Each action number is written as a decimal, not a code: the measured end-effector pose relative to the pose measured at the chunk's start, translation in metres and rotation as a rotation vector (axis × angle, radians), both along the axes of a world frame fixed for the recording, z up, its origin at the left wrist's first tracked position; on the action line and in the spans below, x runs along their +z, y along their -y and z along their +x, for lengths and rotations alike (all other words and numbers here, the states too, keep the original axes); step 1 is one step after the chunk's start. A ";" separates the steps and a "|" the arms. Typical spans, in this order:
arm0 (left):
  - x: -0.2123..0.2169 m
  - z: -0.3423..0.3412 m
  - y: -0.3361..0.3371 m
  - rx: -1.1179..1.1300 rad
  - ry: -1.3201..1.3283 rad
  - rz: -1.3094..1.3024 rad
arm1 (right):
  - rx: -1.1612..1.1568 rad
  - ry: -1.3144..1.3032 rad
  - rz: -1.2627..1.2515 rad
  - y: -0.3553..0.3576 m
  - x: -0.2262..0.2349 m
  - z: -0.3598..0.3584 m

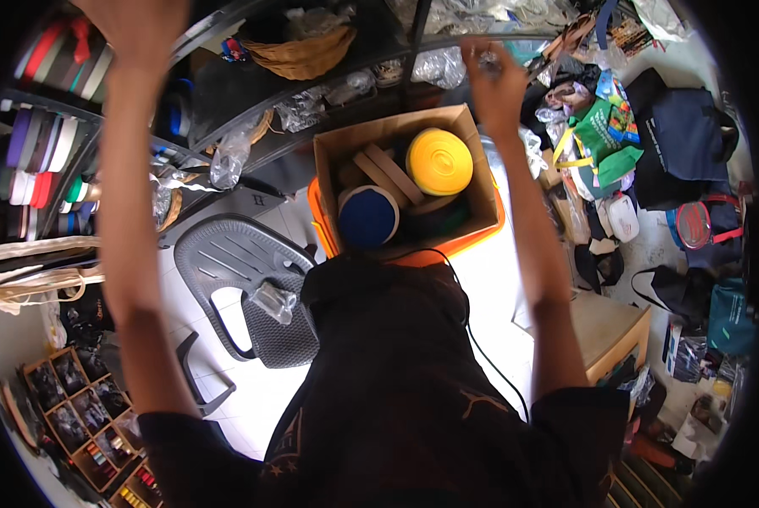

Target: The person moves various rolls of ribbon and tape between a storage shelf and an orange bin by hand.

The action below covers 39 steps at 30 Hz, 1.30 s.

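My left hand (138,25) is raised at the top left, beside the shelves of webbing rolls (45,148). The upper edge of the picture cuts off its fingers. My right hand (496,85) is lifted to the edge of the shelf (388,52) ahead, fingers curled, with a small shiny bit at the fingertips that I cannot make out. Below and between my arms, an open cardboard box (474,178) holds a yellow roll (440,161), a dark blue roll (368,217) and beige rolls (388,178). It sits in an orange crate (496,227).
A grey plastic chair (282,339) with a clear packet (274,302) on it stands left of my body. A wicker basket (303,55) is on the shelf. Bags (684,140) crowd the right side, near a wooden cabinet (608,326). A compartment box (79,406) lies lower left.
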<state>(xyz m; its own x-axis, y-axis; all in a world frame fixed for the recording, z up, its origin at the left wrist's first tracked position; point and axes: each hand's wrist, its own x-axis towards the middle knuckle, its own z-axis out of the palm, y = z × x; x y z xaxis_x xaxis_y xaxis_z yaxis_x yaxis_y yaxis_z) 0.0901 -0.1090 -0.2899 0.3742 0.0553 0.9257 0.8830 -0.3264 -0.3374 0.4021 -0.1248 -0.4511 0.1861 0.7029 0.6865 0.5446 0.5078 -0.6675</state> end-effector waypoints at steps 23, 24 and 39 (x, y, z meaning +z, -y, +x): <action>-0.487 0.170 0.127 -0.404 0.584 -2.433 | -0.273 -1.169 -1.186 0.084 -0.374 0.072; -0.482 0.167 0.128 -0.395 0.596 -2.417 | -0.252 -1.210 -1.180 0.086 -0.394 0.077; -0.516 0.157 0.109 -0.511 1.086 -2.204 | -0.627 -0.421 -1.112 0.060 -0.360 0.077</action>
<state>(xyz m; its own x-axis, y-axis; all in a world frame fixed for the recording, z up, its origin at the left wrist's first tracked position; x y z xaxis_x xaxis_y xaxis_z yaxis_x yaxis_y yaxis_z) 0.2471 -0.2183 -0.8060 0.3268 0.8137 -0.4807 0.2315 0.4242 0.8755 0.4788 -0.1853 -0.8114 0.7337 0.5652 -0.3772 0.1366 -0.6665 -0.7329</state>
